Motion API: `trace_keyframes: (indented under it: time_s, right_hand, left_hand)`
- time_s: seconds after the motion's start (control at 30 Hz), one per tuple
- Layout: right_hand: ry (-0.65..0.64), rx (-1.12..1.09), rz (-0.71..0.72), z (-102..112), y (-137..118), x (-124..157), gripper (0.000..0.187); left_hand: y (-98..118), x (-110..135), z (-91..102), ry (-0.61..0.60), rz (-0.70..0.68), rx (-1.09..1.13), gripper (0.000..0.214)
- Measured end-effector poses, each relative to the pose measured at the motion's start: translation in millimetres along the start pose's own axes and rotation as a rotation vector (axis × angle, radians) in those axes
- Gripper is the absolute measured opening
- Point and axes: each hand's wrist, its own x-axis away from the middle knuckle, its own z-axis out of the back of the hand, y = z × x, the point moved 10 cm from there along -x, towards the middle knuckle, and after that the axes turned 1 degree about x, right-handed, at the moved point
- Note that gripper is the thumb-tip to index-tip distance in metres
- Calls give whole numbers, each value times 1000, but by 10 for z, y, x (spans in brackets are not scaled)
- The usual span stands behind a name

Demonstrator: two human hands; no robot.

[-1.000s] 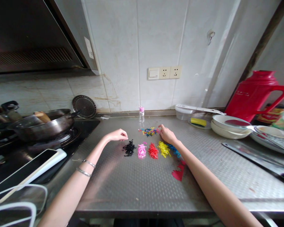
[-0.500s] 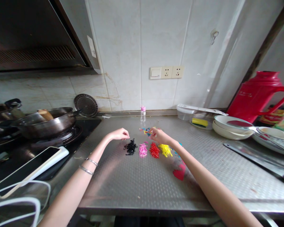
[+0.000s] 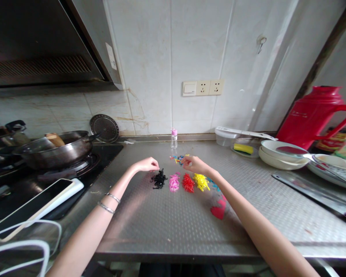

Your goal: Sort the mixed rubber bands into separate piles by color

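Note:
My left hand (image 3: 148,164) hovers just behind the pile of small black rubber bands (image 3: 159,179), its thumb and fingertips pinched together. Whatever those fingertips hold is too small to see. My right hand (image 3: 195,164) bends over a small mixed-colour pile of bands (image 3: 178,158), fingers closed at its right side and partly covering it. Nearer me, sorted by colour, lie pink bands (image 3: 174,182), red bands (image 3: 188,182) and yellow bands (image 3: 201,181). Some blue bands (image 3: 213,183) are partly hidden behind my right wrist.
Behind the mixed pile stands a small clear bottle with a pink cap (image 3: 174,138). To the right are a yellow sponge (image 3: 243,148), stacked bowls (image 3: 282,161), a cleaver (image 3: 311,194) and a red thermos (image 3: 313,117). A pan (image 3: 57,154) and a phone (image 3: 31,209) are at left.
My right hand has shifted slightly, uncovering more of the blue bands. My left hand has moved a touch right, towards the black pile, still pinched.

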Motion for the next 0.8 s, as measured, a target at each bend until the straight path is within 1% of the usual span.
trace_keyframes:
  time_s: [0.1, 0.23, 0.3, 0.37, 0.43, 0.53, 0.67, 0.8]
  right_hand:
    - [122, 82, -127, 275, 440, 41, 22]
    - [250, 173, -320, 582, 1058, 233, 20]
    - [311, 186, -391, 683, 1296, 346, 21]
    - [359, 164, -429, 733, 1466, 432, 22]
    - [387, 119, -433, 743, 1570, 479, 23]
    - [415, 68, -430, 745, 1637, 509, 22]
    - [417, 35, -434, 747, 1638, 520, 24]
    - [399, 22, -434, 738, 1621, 517, 25]
  left_hand:
    - [46, -32, 31, 77, -15, -18, 25]
    - [123, -94, 130, 263, -37, -44, 22]
    - [155, -138, 167, 337, -37, -61, 21]
    - [174, -200, 196, 392, -33, -62, 20]
    - [179, -278, 216, 430, -22, -51, 20]
    - [160, -419, 211, 455, 13, -46, 20]
    - [146, -602, 153, 458, 59, -107, 22]
    - [136, -734, 87, 456, 102, -162, 22]
